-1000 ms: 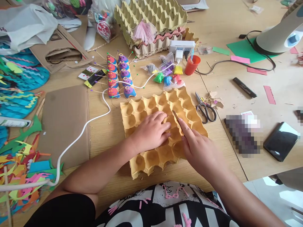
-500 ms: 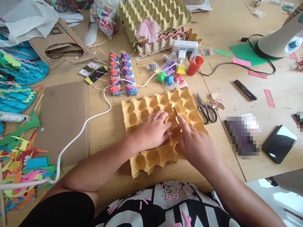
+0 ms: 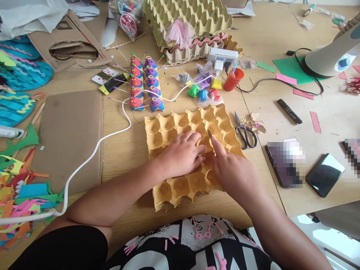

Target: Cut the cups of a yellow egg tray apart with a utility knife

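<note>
A yellow-orange cardboard egg tray lies on the wooden table in front of me. My left hand presses down on its middle, fingers curled over the ridges and thumb pointing right. In my right hand is a slim knife, its handle hidden in my fist. Along the top of the knife my index finger is stretched, and the short visible blade touches the tray between two rows of cups, just right of my left fingertips.
Scissors lie against the tray's right side. Behind it stand two rows of painted egg-carton figures with pins sticking out. A white cable crosses the table on the left. Stacked egg trays and a red cup are farther back.
The knife's visible tip has shifted very slightly to the right and toward me. My left hand keeps its place on the tray. The whole view has turned a little.
</note>
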{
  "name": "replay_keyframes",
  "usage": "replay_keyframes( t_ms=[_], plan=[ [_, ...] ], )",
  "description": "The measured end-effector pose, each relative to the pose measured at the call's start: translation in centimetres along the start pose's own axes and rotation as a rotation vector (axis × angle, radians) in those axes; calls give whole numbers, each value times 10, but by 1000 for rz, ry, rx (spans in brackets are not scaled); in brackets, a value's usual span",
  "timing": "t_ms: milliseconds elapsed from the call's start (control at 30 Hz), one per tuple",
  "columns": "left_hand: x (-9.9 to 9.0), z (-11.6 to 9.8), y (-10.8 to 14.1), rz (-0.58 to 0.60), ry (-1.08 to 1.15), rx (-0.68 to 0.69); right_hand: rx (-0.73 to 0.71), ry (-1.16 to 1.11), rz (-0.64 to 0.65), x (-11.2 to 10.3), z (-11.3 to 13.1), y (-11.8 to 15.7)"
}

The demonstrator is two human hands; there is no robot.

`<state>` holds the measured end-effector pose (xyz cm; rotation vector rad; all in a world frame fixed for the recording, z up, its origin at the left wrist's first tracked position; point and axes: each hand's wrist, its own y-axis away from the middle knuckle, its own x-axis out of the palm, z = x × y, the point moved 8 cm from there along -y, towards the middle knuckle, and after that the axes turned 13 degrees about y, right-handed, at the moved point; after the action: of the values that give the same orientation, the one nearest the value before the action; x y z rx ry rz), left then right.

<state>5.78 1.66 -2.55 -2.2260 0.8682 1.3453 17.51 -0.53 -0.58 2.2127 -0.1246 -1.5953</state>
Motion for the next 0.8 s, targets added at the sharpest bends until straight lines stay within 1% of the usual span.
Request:
replay_keyframes(
  t_ms=[100,233,367,467,600,733,800],
  plan=[
    [1,1,0,10,-10,-7,-4,32,41,-2,3,0],
    [2,2,0,3,-5,-17,-10,61,31,-6,6,-3],
    [3,2,0,8,2,-28,-5,93,46,-5,9,-4],
    [4,1,0,17,-9,-20,-10,110,23,-6,12,-6],
    [4,1,0,22,-17,-25,-21,106,-2,-7,11,-6],
    [3,2,0,24,-17,-36,-32,118,45,-5,8,-6],
    [4,1,0,31,-22,-35,-28,117,41,-6,8,-8]
  ],
)
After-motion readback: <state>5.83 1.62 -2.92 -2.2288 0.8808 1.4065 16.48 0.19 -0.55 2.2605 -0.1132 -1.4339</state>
